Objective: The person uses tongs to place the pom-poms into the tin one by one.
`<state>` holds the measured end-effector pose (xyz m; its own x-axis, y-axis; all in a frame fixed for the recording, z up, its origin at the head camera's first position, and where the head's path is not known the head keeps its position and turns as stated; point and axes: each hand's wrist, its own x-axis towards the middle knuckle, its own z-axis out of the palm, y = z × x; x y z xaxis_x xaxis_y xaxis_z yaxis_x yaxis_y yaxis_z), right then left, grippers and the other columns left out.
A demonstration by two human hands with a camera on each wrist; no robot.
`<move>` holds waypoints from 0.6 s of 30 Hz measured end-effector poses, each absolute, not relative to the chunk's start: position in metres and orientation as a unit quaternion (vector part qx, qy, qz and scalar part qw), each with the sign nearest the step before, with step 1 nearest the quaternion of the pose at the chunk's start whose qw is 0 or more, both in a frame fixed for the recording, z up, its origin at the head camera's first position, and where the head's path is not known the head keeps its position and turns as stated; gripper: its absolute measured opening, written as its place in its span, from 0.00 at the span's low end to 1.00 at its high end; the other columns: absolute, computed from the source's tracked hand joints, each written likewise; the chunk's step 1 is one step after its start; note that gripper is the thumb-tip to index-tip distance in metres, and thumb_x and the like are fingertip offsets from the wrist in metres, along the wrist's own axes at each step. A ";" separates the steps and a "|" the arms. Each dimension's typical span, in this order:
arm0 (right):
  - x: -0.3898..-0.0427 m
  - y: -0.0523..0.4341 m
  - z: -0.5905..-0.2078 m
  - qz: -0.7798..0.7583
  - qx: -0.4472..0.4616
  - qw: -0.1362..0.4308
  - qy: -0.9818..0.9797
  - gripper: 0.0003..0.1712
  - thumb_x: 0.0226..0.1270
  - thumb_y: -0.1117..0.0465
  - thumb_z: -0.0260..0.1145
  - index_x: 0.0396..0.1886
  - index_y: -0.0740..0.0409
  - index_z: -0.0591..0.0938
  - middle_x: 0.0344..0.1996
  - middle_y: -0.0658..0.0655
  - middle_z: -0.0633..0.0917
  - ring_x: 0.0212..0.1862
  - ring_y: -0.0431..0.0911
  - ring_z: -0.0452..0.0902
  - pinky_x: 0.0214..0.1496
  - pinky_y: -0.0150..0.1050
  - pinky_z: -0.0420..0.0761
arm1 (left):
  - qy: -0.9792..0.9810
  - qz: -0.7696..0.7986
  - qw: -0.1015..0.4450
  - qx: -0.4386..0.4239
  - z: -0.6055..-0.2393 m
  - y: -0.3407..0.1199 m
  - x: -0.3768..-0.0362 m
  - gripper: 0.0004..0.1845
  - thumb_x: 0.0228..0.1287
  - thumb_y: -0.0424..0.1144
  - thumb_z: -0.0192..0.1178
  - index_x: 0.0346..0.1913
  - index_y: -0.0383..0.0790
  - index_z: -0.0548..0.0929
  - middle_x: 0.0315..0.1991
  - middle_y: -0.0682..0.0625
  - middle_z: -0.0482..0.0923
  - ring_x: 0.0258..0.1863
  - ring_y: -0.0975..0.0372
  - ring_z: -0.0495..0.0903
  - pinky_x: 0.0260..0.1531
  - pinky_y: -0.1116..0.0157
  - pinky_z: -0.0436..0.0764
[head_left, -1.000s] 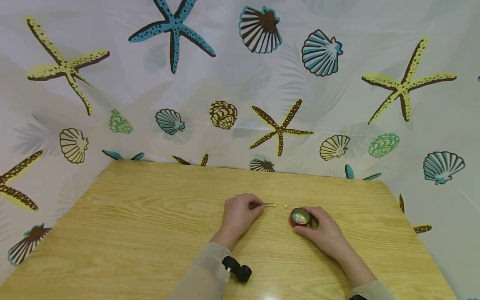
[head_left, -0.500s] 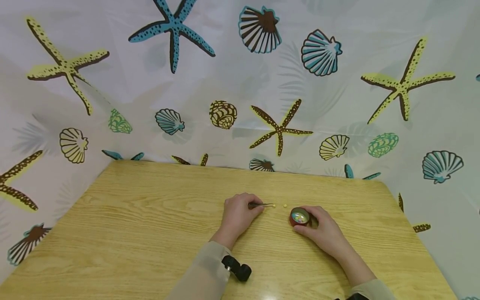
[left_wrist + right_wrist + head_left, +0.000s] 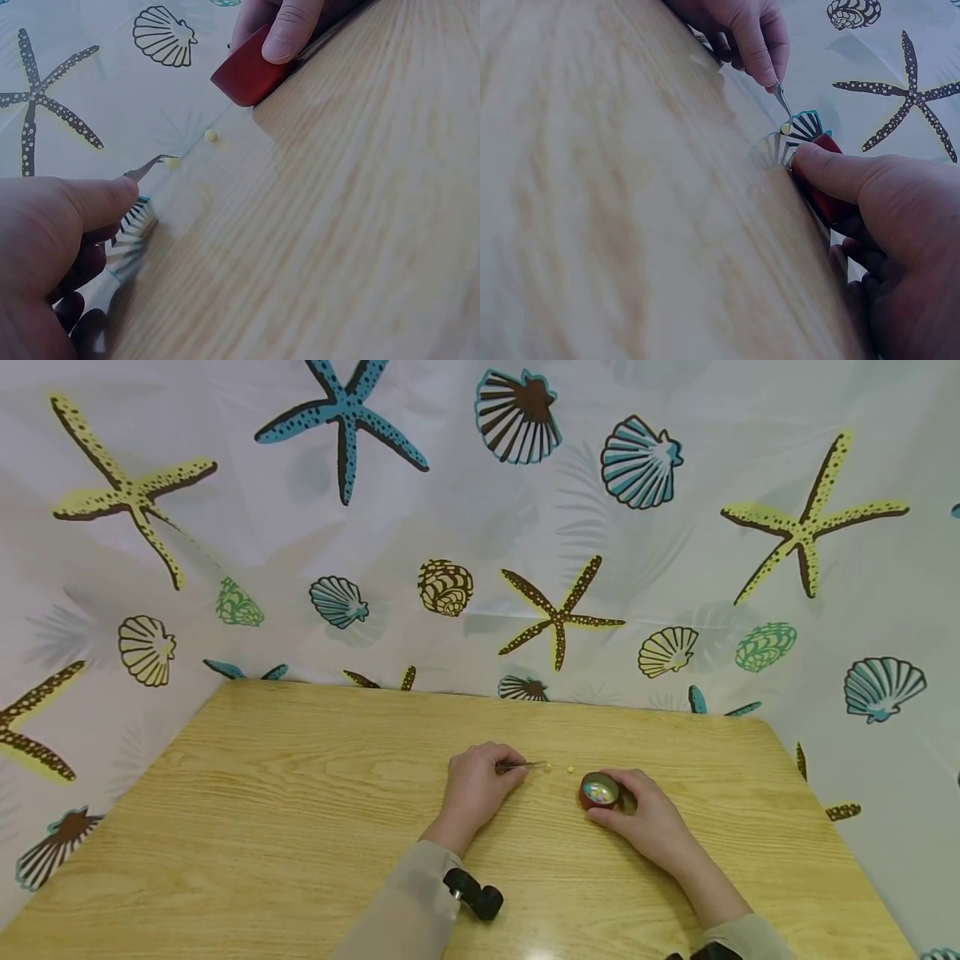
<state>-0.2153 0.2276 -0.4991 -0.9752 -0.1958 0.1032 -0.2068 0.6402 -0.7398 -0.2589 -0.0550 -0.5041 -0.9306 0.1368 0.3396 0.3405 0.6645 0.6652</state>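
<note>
My left hand [image 3: 480, 785] pinches a pair of metal tweezers [image 3: 531, 765] between thumb and fingers. At the bent tips of the tweezers, in the left wrist view, sits a small yellow bead [image 3: 172, 162]. A second yellow bead [image 3: 211, 135] lies on the table between the tweezers and a small round red container [image 3: 589, 801]. My right hand [image 3: 654, 818] grips that container from its right side, thumb at the near side and fingers behind. Its mouth is tipped toward the head camera, showing several colourful beads [image 3: 599, 792] inside.
The wooden table [image 3: 315, 793] spreads out on both sides of the hands. Behind it hangs a pale cloth [image 3: 420, 643] printed with starfish and shells, meeting the table's far edge. A black wrist mount [image 3: 474, 894] sits on the left sleeve.
The tweezer tips have shifted very slightly at the near bead. Both hands and the container otherwise keep their places, and the head view has drifted a little.
</note>
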 end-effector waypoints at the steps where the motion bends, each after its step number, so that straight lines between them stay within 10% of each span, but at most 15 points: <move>1: -0.215 0.228 -0.499 0.409 0.111 0.007 -0.906 0.38 0.72 0.47 0.81 0.76 0.56 0.80 0.65 0.59 0.83 0.71 0.60 0.77 0.75 0.65 0.72 | -0.902 -0.390 0.131 -0.131 -0.504 -0.055 -0.259 0.02 0.73 0.41 0.77 0.44 0.50 0.95 0.42 0.55 0.91 0.45 0.56 0.87 0.62 0.43 0.76; 18: -0.216 0.226 -0.499 0.404 0.114 0.013 -0.907 0.38 0.72 0.46 0.81 0.75 0.57 0.81 0.64 0.59 0.83 0.70 0.59 0.78 0.74 0.64 0.73 | -0.885 -0.427 0.131 -0.131 -0.489 -0.047 -0.254 0.04 0.73 0.42 0.77 0.46 0.50 0.96 0.44 0.55 0.92 0.50 0.53 0.87 0.67 0.41 0.74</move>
<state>-0.2155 0.2262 -0.4989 -0.9739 -0.1958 0.1149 -0.2163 0.6474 -0.7308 -0.2539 -0.0474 -0.4891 -0.9315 0.1208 0.3432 0.3438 0.6005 0.7219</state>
